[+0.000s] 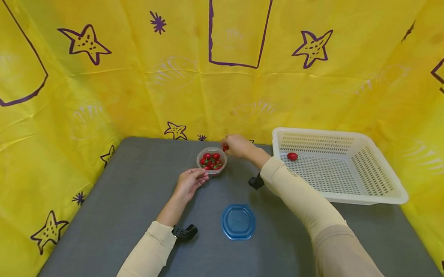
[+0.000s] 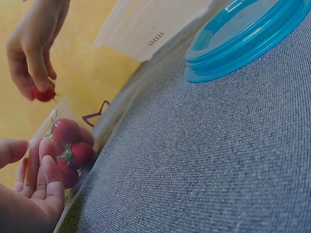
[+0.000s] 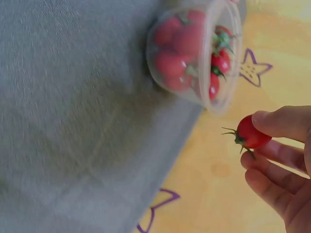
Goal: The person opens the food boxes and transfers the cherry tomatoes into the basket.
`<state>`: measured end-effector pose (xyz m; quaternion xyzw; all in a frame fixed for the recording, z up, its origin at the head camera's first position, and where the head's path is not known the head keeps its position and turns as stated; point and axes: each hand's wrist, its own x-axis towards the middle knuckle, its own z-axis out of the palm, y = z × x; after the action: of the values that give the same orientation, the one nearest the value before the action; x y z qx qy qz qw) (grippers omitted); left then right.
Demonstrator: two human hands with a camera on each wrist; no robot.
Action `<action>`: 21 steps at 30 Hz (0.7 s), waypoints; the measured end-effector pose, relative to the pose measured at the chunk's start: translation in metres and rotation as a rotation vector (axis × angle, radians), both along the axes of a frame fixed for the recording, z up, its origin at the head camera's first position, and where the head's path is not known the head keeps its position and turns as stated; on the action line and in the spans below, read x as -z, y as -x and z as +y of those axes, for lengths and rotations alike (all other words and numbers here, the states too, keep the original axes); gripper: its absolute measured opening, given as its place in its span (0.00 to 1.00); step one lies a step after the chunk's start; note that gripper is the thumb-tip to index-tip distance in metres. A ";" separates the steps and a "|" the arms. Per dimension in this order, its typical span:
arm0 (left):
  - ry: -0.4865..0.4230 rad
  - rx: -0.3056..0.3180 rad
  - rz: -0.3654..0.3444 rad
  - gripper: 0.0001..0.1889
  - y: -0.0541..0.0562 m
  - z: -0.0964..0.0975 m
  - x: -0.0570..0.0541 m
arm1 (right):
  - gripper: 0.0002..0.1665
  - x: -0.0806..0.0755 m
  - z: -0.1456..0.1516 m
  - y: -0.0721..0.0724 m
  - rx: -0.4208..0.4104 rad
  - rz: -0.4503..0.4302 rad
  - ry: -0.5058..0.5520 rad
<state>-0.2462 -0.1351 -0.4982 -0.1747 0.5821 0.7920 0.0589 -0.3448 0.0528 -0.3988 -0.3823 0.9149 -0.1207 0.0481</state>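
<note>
A small clear plastic tub (image 3: 154, 73) full of red cherry tomatoes (image 1: 215, 156) stands near the back edge of the table. My left hand (image 1: 189, 183) touches its near side with outstretched fingers, the thumb held apart in the left wrist view. Above the tub's right rim, my right hand (image 1: 240, 147) pinches one cherry tomato (image 3: 252, 132) between thumb and fingers, its green stem pointing toward the tub. The held tomato (image 2: 44, 92) is clear of the others. A single cherry tomato (image 1: 292, 156) lies in the white basket (image 1: 376, 198).
The perforated white basket takes up the table's back right. A blue lid (image 1: 238, 222) lies flat in front of the tub, between the forearms. Yellow patterned cloth (image 1: 171, 92) hangs behind and at both sides of the grey table (image 1: 123, 217).
</note>
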 end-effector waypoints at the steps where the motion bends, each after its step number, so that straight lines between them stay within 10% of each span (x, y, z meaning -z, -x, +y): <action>1: 0.001 0.002 0.000 0.08 0.000 0.000 0.000 | 0.12 -0.002 0.003 0.001 0.001 0.000 0.007; 21: 0.021 0.014 -0.006 0.12 0.001 0.000 0.000 | 0.06 -0.034 0.050 0.014 -0.001 0.067 0.075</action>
<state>-0.2473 -0.1349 -0.4979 -0.1739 0.5913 0.7849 0.0642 -0.3591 0.1024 -0.3652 -0.3881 0.9106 -0.1421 0.0031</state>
